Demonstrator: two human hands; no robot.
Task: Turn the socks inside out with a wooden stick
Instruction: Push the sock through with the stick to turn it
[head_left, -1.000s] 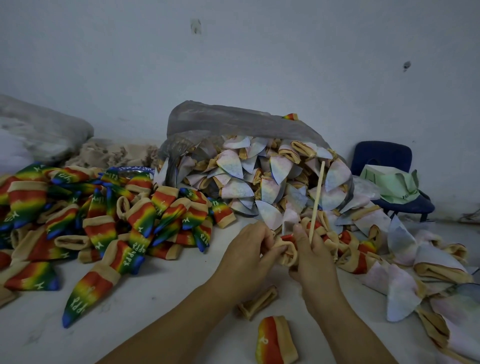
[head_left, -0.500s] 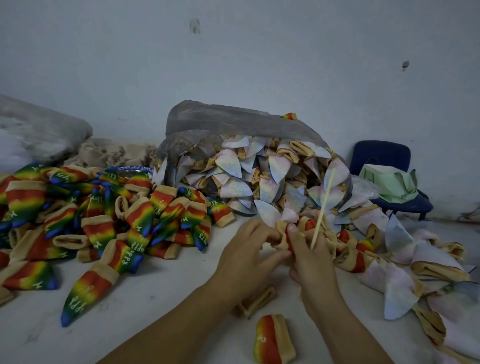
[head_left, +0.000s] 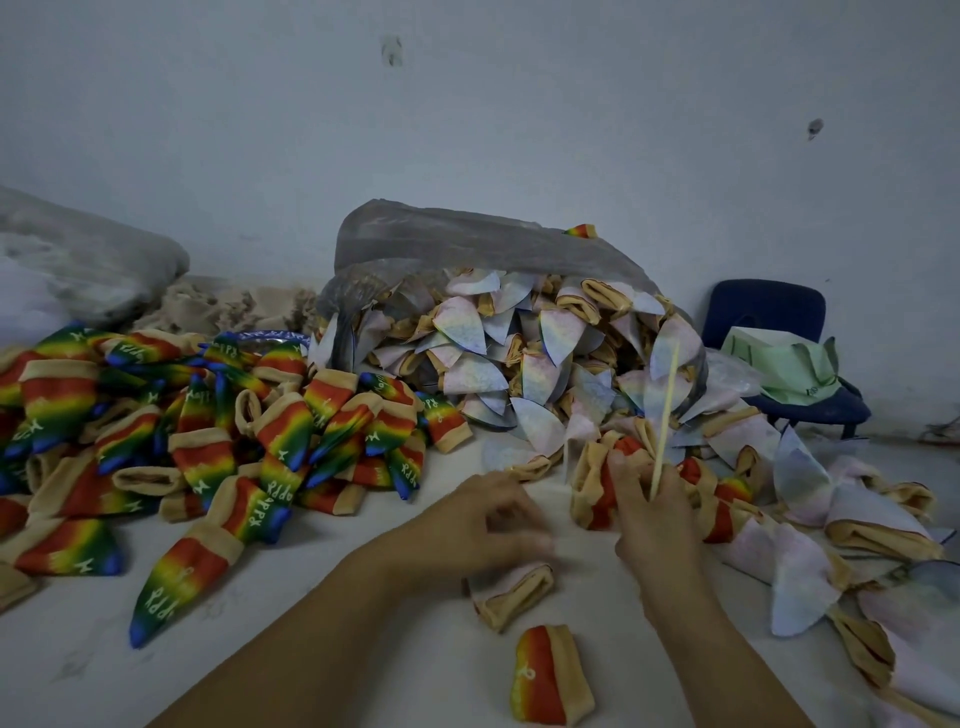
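My right hand (head_left: 657, 519) grips a thin wooden stick (head_left: 666, 410) that points up and slightly right. The same hand pinches a half-turned sock (head_left: 595, 486), tan cuff with red showing, against the stick's lower end. My left hand (head_left: 483, 525) hovers just left of that sock, blurred, fingers apart, and touches nothing. Pale inside-out socks (head_left: 519, 364) spill from a grey plastic bag (head_left: 467, 244) behind my hands. A heap of rainbow socks (head_left: 218, 415) lies to the left.
A pale folded sock (head_left: 511, 592) and a short rainbow sock (head_left: 545, 675) lie on the white surface (head_left: 337, 545) below my hands. More pale socks (head_left: 831, 519) spread to the right. A blue chair (head_left: 769, 312) holding a green bag (head_left: 784, 364) stands by the wall. A grey sack (head_left: 78, 260) rests far left.
My left hand has let go of the sock and drawn back to the left. My right hand keeps the stick and sock, and more of the sock's tan and red shows.
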